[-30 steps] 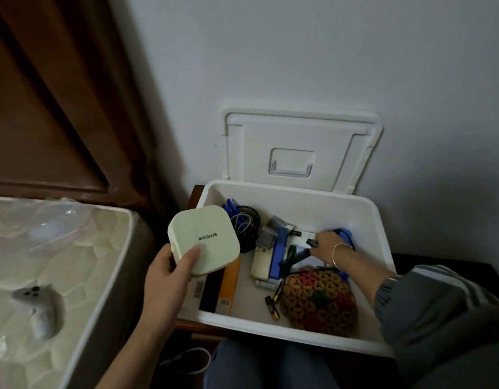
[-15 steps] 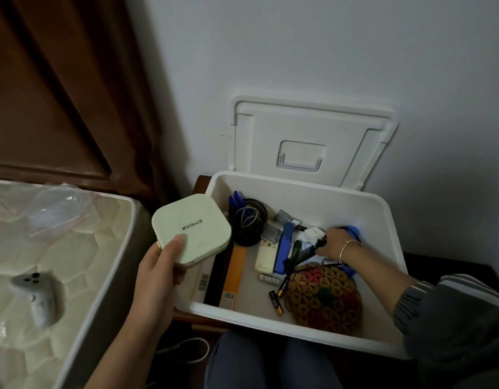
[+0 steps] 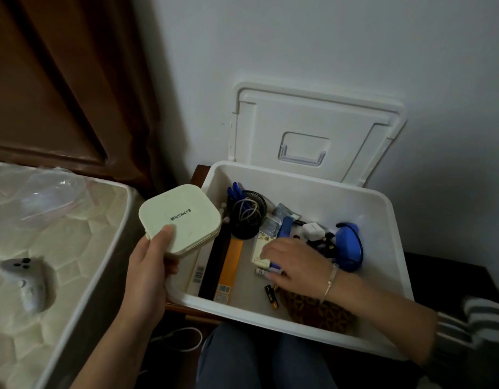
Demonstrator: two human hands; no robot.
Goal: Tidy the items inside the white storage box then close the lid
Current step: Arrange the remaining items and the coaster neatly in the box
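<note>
The white storage box (image 3: pixel 398 248) stands open, and its lid (image 3: pixel 313 124) leans upright on the wall behind. My left hand (image 3: pixel 150 270) holds a cream square case (image 3: pixel 181 217) above the box's left rim. My right hand (image 3: pixel 296 265) is palm down inside the box, fingertips on a flat white item (image 3: pixel 260 247) and small pieces beside it; any grip is hidden. In the box lie a black mesh cup of cables (image 3: pixel 247 214), a white charger (image 3: pixel 314 230), a blue object (image 3: pixel 349 245), an orange-edged book (image 3: pixel 231 265), batteries (image 3: pixel 270 296) and a crocheted pouch (image 3: pixel 318 313).
A mattress (image 3: pixel 74 248) fills the left side, with a white game controller (image 3: pixel 29 279) and clear plastic wrap (image 3: pixel 46 192) on it. The box rests on a dark wooden stand (image 3: pixel 199 172). A white cable (image 3: pixel 183 341) lies on the floor by my knees (image 3: pixel 256 360).
My right hand has let go of the white charger, which now lies at the back of the box, and moved left and forward onto the small items. My left hand still holds the case.
</note>
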